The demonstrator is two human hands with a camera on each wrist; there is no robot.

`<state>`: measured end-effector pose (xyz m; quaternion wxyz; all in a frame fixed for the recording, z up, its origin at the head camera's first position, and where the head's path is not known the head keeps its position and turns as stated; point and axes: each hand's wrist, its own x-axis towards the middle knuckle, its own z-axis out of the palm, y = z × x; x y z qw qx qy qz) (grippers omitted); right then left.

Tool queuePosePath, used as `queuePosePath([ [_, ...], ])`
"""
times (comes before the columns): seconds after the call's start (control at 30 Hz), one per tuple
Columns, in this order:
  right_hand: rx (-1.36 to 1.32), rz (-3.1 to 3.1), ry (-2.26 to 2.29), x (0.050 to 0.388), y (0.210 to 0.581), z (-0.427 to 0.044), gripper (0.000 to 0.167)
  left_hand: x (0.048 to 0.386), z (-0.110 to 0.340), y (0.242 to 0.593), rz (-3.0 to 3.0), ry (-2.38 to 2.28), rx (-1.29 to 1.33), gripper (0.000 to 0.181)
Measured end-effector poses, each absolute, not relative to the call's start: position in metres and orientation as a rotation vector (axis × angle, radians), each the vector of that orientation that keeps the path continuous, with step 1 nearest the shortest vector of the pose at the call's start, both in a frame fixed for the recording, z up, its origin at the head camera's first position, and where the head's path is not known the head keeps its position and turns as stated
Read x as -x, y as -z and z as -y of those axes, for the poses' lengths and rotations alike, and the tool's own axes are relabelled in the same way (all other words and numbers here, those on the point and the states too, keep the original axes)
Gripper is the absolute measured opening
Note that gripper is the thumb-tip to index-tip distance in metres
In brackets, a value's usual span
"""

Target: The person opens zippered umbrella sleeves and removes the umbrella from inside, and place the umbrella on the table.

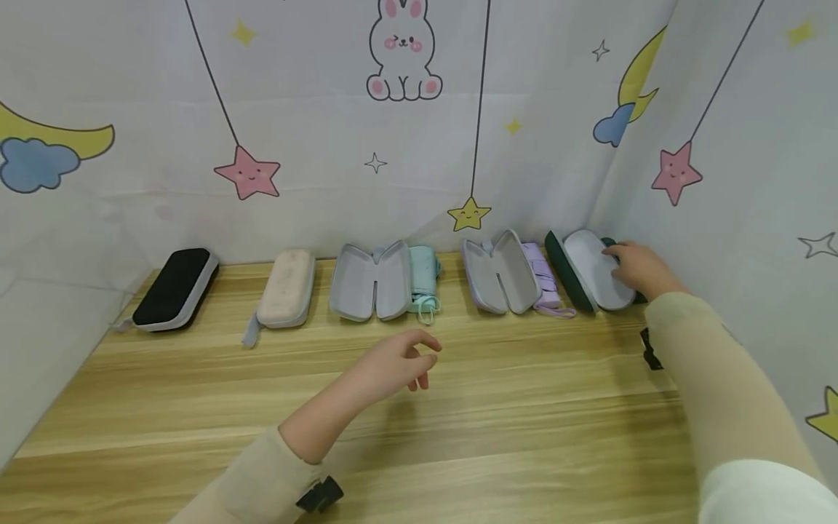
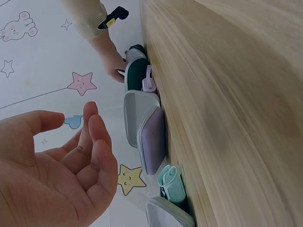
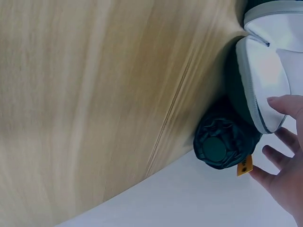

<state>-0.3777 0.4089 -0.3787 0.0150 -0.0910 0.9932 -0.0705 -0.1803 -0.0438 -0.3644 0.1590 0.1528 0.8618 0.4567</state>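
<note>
My right hand [image 1: 641, 269] is at the outer edge of an open dark green case [image 1: 596, 266] with a pale lining, at the far right of the row. In the right wrist view, its thumb lies over the lining and its other fingers are spread beyond the rim. Beside that half lies a rolled dark green folding umbrella [image 3: 214, 149] with an orange tag [image 3: 245, 165], close to a fingertip. My left hand [image 1: 393, 367] hovers over the middle of the table, fingers loosely bent, holding nothing; in the left wrist view its palm [image 2: 61, 175] shows.
Along the back stand an open lilac case [image 1: 500, 276] with a lilac umbrella [image 1: 542, 273], an open grey-lined case [image 1: 373, 284] with a mint umbrella [image 1: 423, 273], a closed cream case [image 1: 288, 287] and a closed black case [image 1: 177, 287]. A printed cloth wall [image 1: 314, 131] borders the wooden table [image 1: 511, 422].
</note>
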Motion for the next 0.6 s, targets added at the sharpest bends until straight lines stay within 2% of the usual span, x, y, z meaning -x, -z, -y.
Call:
queuePosePath([
  [0.23,0.276,-3.130,0.238,0.372,0.370,-0.396,0.042,0.179,0.048,0.364,-2.474,-1.325,-0.411,0.023],
  [0.6,0.331,-3.306,0.189,0.352,0.359,-0.342,0.038,0.182,0.072,0.371,-2.490,-1.344,-0.345,0.025],
])
